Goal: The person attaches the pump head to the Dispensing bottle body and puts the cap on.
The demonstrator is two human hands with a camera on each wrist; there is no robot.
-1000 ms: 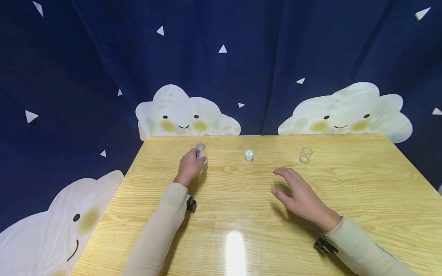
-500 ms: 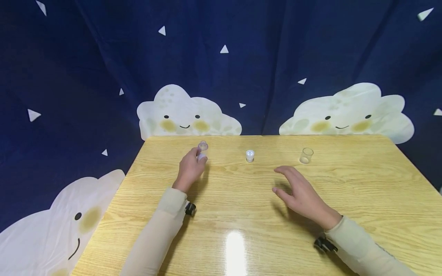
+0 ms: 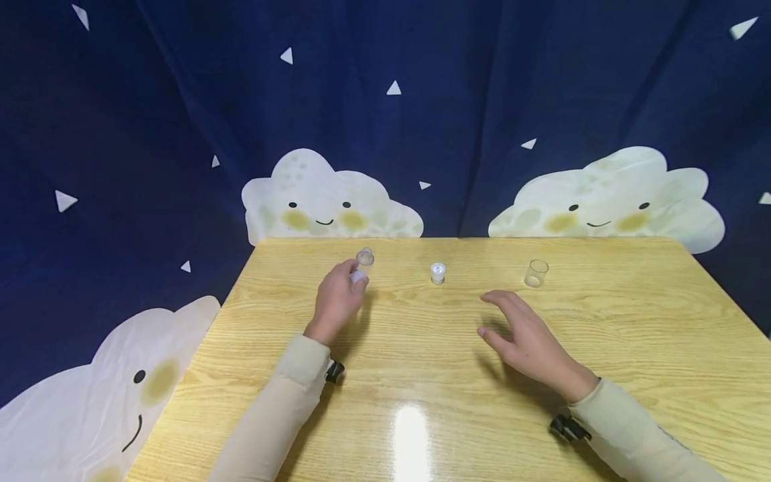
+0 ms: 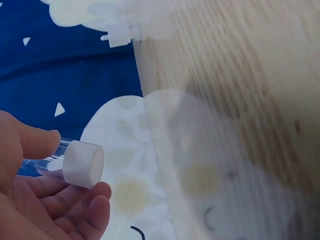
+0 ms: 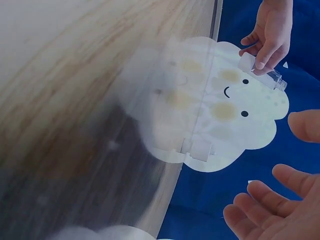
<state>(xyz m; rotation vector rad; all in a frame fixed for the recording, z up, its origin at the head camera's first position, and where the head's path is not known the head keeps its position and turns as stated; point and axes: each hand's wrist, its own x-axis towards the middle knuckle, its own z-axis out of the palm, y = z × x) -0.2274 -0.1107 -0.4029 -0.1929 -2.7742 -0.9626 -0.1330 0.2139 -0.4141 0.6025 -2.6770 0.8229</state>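
Note:
My left hand (image 3: pixel 339 300) pinches a small clear tube with a white base (image 3: pixel 365 265) between thumb and fingers, upright above the table's far left. Its top is a clear knobbed piece. The white base (image 4: pixel 84 164) sticks out past my fingers in the left wrist view. Between the two hands, farther back, stands a small white round piece (image 3: pixel 438 273) with a shiny top. A clear open cylinder (image 3: pixel 536 273) is to its right. My right hand (image 3: pixel 530 341) hovers short of both, fingers loosely bent and thumb apart, with nothing in it.
The wooden table (image 3: pixel 458 375) reaches back to a dark blue curtain (image 3: pixel 337 87) printed with white clouds and triangles. A bright light reflection lies near the table's front middle.
My left hand has shifted slightly to the right with the clear tube in its grip. The right hand stays nearly still. The camera view has drifted a little.

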